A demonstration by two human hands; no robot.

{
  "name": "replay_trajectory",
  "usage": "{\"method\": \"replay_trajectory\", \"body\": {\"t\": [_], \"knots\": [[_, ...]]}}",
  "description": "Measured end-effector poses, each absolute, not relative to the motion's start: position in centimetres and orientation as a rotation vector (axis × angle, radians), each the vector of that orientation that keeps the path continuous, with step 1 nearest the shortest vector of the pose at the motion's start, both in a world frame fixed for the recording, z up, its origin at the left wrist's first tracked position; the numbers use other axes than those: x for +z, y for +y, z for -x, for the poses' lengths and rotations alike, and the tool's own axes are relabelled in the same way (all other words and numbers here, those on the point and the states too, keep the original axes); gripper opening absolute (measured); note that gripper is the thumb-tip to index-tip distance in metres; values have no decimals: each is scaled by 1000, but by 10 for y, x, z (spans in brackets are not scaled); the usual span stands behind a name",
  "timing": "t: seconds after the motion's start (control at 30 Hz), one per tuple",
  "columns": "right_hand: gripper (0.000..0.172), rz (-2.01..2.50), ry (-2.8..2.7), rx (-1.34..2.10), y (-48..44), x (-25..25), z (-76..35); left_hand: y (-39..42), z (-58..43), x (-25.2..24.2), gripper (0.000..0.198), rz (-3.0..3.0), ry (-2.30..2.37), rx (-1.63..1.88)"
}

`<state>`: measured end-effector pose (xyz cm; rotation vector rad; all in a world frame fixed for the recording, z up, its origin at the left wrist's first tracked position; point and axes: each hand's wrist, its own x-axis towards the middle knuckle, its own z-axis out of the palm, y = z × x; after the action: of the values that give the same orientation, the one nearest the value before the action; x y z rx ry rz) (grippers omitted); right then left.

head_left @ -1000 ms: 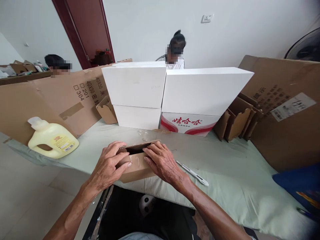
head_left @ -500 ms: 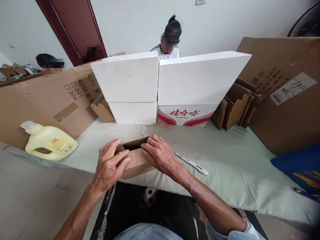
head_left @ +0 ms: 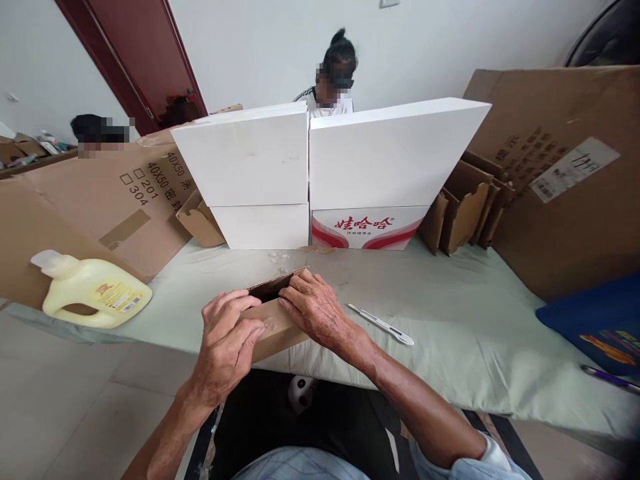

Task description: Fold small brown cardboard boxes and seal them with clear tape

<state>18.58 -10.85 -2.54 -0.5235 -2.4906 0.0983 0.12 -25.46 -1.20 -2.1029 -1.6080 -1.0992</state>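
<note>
Occupying the near edge of the cloth-covered table (head_left: pixel 450 320), 1 small cardboard box (head_left: pixel 283 331) shows its narrow opening uppermost. Left hand (head_left: pixel 227 337), half-curled, holds the left end at the rim, thumb on the near wall; right hand (head_left: pixel 311 300), more closely curled, clasps the right end, some fingertips hidden. The board is presumably light, dry and stiff, though easily creased; the end corners seem the firmest hold. Alongside: 1 white knife (head_left: pixel 383 325), 1 pale yellow bottle (head_left: pixel 100 292), 1 pen (head_left: pixel 607 377), 2 columns of white cartons (head_left: pixel 245 160).
</note>
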Motion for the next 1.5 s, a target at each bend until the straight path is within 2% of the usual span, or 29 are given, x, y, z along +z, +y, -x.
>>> {"method": "replay_trajectory", "body": {"t": [0.1,0.2,0.23,0.3,0.37,0.43,0.57,0.67,0.77,1.0,1.13,1.3,1.5], "knots": [[30,563,-2485,91,-108,-26,-185,-266,-6,-4,19,2206,-1670,-1393],[18,568,-2486,99,-110,-25,-184,-274,3,9,12,2131,-1792,-1828],[19,568,-2481,100,-111,-25,-184,-274,9,14,9,2032,-1805,-1950],[39,581,-2466,97,-112,-25,-185,-271,23,22,5,1811,-1814,-2065],[52,603,-2457,101,-113,-26,-186,-267,34,26,10,1670,-1859,-2034],[55,611,-2460,121,-112,-27,-188,-263,39,23,12,1652,-1917,-1917],[49,574,-2462,170,-111,-29,-189,-260,28,6,9,1877,-1905,-1521],[49,569,-2457,193,-111,-29,-189,-257,12,-5,16,2086,-1795,-1188],[46,579,-2447,203,-113,-28,-189,-254,2,-9,20,2171,-1764,-1056],[24,547,-2380,138,-120,-30,-194,-268,19,4,7,2075,-1975,-1608],[15,470,-2296,60,-121,-37,-195,-271,35,14,14,1921,-1841,-1942],[12,402,-2202,21,-127,-43,-198,-261,52,19,13,1685,-1935,-1925],[16,381,-2164,37,-130,-47,-201,-244,55,18,16,1749,-2018,-1900]]}}
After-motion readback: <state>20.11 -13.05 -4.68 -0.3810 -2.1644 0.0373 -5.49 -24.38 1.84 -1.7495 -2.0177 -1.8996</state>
